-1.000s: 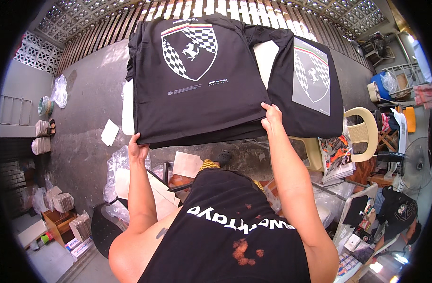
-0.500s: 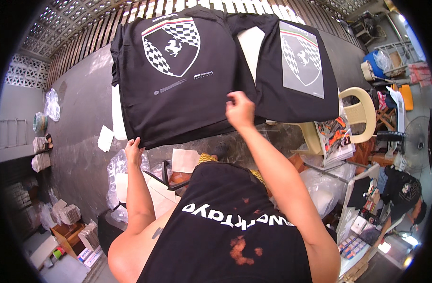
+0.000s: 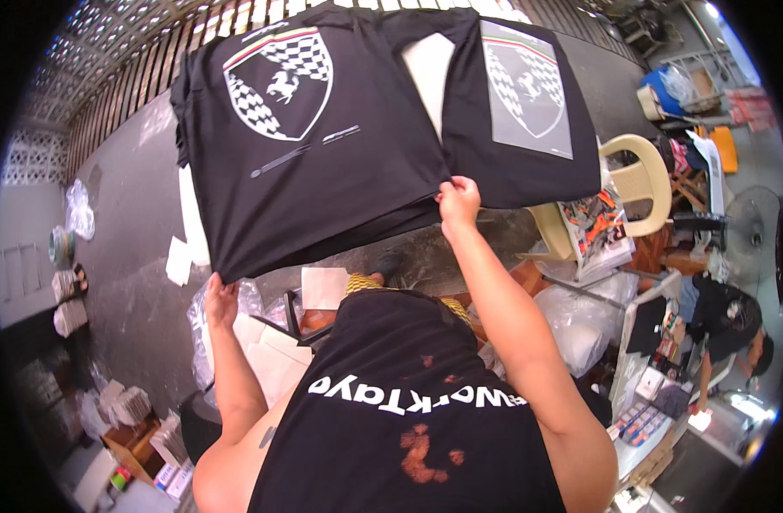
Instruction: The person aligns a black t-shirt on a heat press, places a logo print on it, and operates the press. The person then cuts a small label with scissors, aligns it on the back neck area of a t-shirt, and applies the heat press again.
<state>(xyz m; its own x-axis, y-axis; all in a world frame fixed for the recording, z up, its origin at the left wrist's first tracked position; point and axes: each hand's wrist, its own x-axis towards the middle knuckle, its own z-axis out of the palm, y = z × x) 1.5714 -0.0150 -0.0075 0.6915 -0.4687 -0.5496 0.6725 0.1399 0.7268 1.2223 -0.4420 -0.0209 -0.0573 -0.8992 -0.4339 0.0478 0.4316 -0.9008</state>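
In front of me a black T-shirt (image 3: 323, 197) is spread out, its chest printed with a checkered shield and a white horse. My left hand (image 3: 221, 301) pinches its near left hem corner. At the near right corner, my right hand (image 3: 459, 203) grips the hem, so the lower edge is stretched between both hands. Right of it lies a second black T-shirt (image 3: 528, 181) with a similar print, covered by a see-through rectangular sheet (image 3: 502, 137). Between the two shirts shows a white board (image 3: 429, 77), and another pale edge shows beside the left shirt's side.
A beige plastic chair (image 3: 661, 184) at the right has a colourful printed bag or stack on it. Clear plastic bags (image 3: 579, 316) lie nearer me. Brown cardboard sheets (image 3: 276, 363) sit by my left forearm. Another person in black (image 3: 725, 312) is at a cluttered table far right.
My right hand has moved right and taken hold of the shirt's near right corner. My left hand has drawn the left corner slightly toward me and left, pulling the hem tauter.
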